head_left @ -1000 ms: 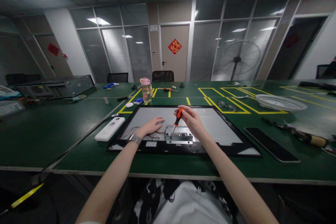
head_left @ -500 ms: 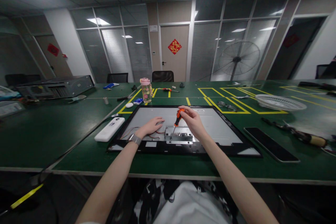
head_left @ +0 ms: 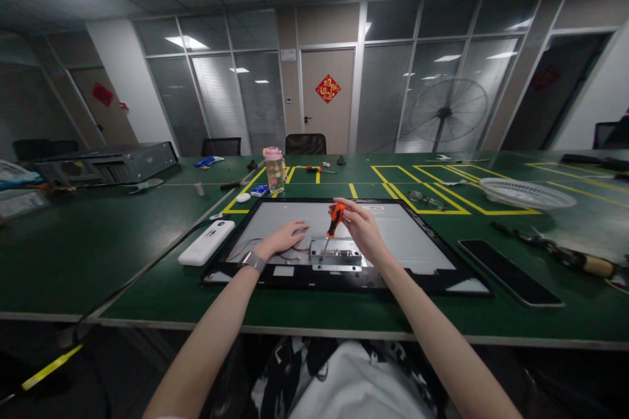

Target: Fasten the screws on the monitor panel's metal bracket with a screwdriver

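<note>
A flat display panel [head_left: 417, 242] with a black frame and grey back lies on the green table. Near its front edge a metal bracket [head_left: 344, 256] is mounted. My right hand [head_left: 362, 228] grips an orange and black screwdriver [head_left: 336, 221] by the handle, its shaft slanting down to the bracket's left end. Whether the tip sits in a screw is too small to tell. My left hand [head_left: 285, 238], with a watch [head_left: 252, 261] at the wrist, rests with fingers stretched out on the panel, left of the bracket. Thin wires [head_left: 289, 255] run beneath and beside it.
Left of the panel lies a white power bank [head_left: 207, 243]; a black phone [head_left: 508, 272] lies to the right. Behind stand a pink-lidded bottle [head_left: 274, 171], glasses [head_left: 425, 200] and another screwdriver [head_left: 319, 170]. A white basket [head_left: 525, 192] and a computer case [head_left: 108, 165] stand farther out.
The screwdriver handle has turned slightly in my right hand, and the fingers have shifted a little on it. My left hand stays in place. The whole view has moved very slightly.
</note>
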Motion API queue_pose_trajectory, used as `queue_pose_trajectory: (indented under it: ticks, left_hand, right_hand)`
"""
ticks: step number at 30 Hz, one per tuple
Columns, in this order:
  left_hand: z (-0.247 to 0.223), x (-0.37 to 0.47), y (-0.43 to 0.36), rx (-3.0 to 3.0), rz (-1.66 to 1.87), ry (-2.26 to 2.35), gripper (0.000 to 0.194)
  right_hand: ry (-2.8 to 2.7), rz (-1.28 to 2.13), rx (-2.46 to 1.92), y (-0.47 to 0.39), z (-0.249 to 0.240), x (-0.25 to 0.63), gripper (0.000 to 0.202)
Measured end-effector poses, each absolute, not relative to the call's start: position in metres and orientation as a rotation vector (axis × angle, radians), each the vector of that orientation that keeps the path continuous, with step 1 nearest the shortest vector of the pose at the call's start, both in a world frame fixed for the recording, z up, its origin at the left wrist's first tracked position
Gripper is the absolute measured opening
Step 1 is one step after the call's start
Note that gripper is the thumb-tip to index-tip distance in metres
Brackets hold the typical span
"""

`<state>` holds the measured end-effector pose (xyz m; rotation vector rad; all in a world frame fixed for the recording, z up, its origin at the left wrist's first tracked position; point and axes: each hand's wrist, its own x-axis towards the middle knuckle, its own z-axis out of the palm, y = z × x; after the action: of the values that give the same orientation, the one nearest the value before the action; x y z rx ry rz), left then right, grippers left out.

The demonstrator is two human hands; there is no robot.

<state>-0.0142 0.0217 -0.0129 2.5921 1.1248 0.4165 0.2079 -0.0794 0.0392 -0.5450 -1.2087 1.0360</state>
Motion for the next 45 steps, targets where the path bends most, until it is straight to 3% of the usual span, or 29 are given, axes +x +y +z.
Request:
queue_pose_trajectory:
  ticks: [7,20,29,35,45]
  left_hand:
    - [-0.0149,-0.0151,0.0230,2.579,0.431,1.128,0.043]
    - [-0.0147,-0.0147,0.0229,2.580,0.439,1.124,0.044]
    - [-0.0156,-0.0147,0.0222,2.565,0.453,1.131,0.043]
    - [-0.0174,-0.0158,0.0242,2.563,0.457,1.129,0.043]
    - [-0.0138,-0.0146,0.0213,2.580,0.416,1.142,0.044]
  right_hand:
    - [-1.302,0.786,-0.649,-0.0810,0.0369,0.2069,0.024]
    - [-1.360,1.013,-0.478,-0.0822,0.0369,0.2067,0.032]
    - [-1.363,0.731,-0.667,-0.0812,0.0351,0.2072,0.023]
    - [-1.386,0.832,-0.607,-0.0835,0.0368,0.2067,0.031]
    - [-1.321,0.707,-0.662,-0.0797,0.0341,0.2071,0.016]
